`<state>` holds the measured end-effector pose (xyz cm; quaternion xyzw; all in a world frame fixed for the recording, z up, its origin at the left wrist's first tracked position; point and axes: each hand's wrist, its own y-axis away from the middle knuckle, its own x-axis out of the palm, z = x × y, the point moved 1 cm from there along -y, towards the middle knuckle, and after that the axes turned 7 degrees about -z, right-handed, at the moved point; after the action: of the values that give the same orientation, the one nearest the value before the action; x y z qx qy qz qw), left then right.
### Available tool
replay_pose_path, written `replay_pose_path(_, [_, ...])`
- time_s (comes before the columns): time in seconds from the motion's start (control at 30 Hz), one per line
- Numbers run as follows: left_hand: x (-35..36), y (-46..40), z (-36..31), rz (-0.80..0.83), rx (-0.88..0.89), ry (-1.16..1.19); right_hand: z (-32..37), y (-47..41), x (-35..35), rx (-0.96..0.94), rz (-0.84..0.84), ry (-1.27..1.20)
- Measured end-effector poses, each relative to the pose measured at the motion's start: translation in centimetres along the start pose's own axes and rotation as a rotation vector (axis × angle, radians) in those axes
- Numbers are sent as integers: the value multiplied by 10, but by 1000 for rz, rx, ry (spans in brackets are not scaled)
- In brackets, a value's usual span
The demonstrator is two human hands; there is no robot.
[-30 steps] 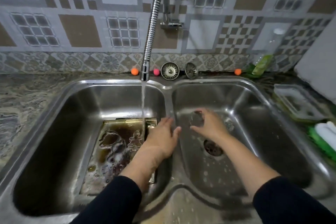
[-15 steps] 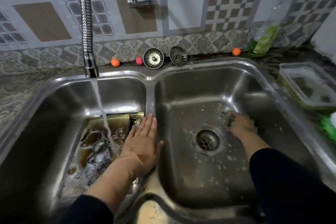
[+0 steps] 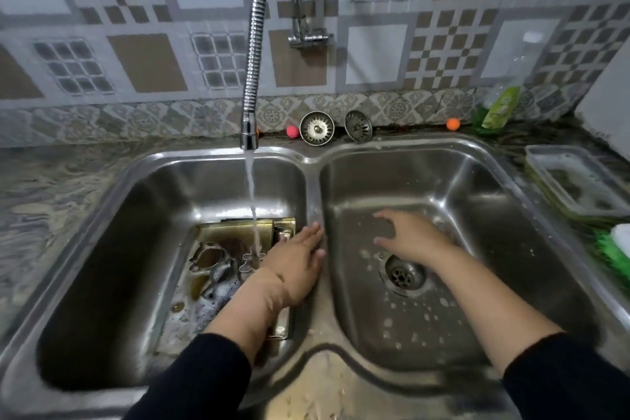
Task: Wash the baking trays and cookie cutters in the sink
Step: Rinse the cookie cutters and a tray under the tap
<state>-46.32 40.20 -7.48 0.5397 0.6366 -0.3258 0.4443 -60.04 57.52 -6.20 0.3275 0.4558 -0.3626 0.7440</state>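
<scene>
Along the bench's back edge stand two strainers [image 3: 316,128] and [image 3: 358,126], a pink ball [image 3: 292,132] beside them, an orange ball [image 3: 452,124] and a green bottle [image 3: 501,106]. A clear tub [image 3: 576,181] sits at the right edge.

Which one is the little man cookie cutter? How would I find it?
Start at the left bowl of the sink, where a gold baking tray lies on the bottom. The water stream from the tap lands right on the little man cutter, beside the left hand. It is a thin silver outline with arms and legs; the cutters further left are rounder.
</scene>
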Motion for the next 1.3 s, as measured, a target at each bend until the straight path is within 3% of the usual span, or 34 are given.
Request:
replay_pose_path(0.13, [-9, 32, 41, -75, -161, 247, 83, 20, 5, -289, -92, -72])
replay_pose_path(0.2, [-6, 43, 71, -15, -311, 214, 117, 23, 24, -398, -130, -79])
replay_pose_path(0.27, [-2, 47, 98, 116, -374, 70, 146, 23, 55, -457, -40, -15])
replay_pose_path(0.4, [7, 55, 121, 312, -372, -23, 179, 14, 124, -482, 175, 296])
replay_pose_path(0.6, [22, 55, 143, 392, -401, 7, 191, 0, 160, -396, 90, 351])
replay_pose_path(0.67, [17, 54, 143, 371, -423, 64, 190, -3, 163, -310, 69, 248])
replay_pose_path(0.77, [9, 52, 140, 213, -538, 248, 189, -5, 149, -44, 65, -212])
replay_pose_path(0.87, [-3, 49, 121, 103, -732, 866, 185, 4, 122, 110, 69, -627])
replay_pose_path(0.93, [-10, 42, 107, 116, -813, 1263, 183, 16, 110, 101, 128, -738])
replay_pose_path(0.97, [-11, 37, 102, 118, -839, 1348, 180, 22, 107, 75, 128, -739])
replay_pose_path(1.17, [-9, 20, 87, 66, -803, 1430, 162, 36, 101, -47, -54, -571])
replay_pose_path(1.3, [-6, 25, 81, 5, -707, 1440, 161, 44, 94, -5, -47, -587])
